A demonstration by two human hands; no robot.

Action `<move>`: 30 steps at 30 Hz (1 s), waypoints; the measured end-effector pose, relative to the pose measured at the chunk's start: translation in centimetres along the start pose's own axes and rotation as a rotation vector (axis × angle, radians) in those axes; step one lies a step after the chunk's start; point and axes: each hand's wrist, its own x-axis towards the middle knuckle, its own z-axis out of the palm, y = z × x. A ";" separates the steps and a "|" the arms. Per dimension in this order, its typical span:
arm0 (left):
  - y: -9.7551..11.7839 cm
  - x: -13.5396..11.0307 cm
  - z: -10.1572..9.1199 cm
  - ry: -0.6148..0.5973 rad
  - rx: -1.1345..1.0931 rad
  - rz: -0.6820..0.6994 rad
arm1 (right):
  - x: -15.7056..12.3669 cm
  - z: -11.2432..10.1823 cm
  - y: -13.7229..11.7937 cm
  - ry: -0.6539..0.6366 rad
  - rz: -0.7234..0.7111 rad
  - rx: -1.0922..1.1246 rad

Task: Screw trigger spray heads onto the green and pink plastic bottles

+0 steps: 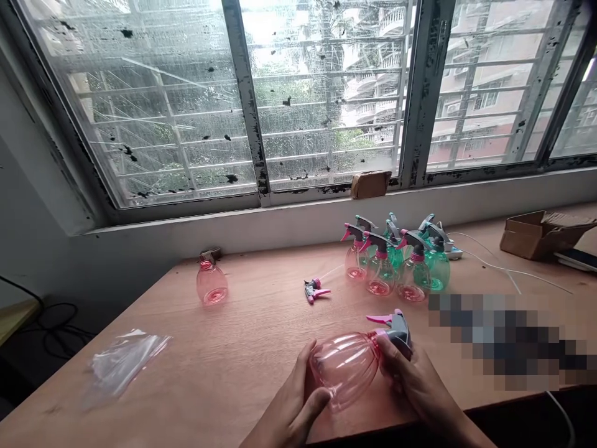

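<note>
A clear pink spray bottle [345, 367] lies tilted on its side between my hands, above the table's front edge. My left hand [303, 392] is wrapped around its base end. At the neck, my right hand [405, 367] grips the grey spray head [398, 333], whose pink trigger points up and left. Whether the head is fully screwed on, I cannot tell. Farther back on the table lies a loose grey and pink spray head [314, 290] with a thin tube. An open-necked pink bottle [212, 286] stands upright at the back left.
Several pink and green spray bottles [380, 274] with heads stand grouped at the back right. A crumpled plastic bag [125, 361] lies on the left. A cardboard box [536, 236] and a white cable [527, 272] are at the right. A blurred patch [508, 342] covers the right front.
</note>
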 end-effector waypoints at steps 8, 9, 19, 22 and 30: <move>-1.1 0.3 0.3 -0.019 -0.001 0.006 | 0.4 -0.1 0.3 -0.064 0.028 0.020; -1.3 0.3 0.3 -0.016 0.010 0.004 | 0.4 -0.1 0.4 -0.066 0.030 0.020; -0.9 0.2 -0.1 -0.040 0.008 0.068 | 0.4 -0.2 0.5 -0.079 0.048 0.036; -1.1 0.3 0.1 -0.015 -0.030 0.041 | 0.3 -0.2 0.4 -0.082 0.063 0.049; -2.2 0.5 0.4 -0.004 0.041 0.045 | 0.2 -0.3 0.3 -0.079 0.062 0.052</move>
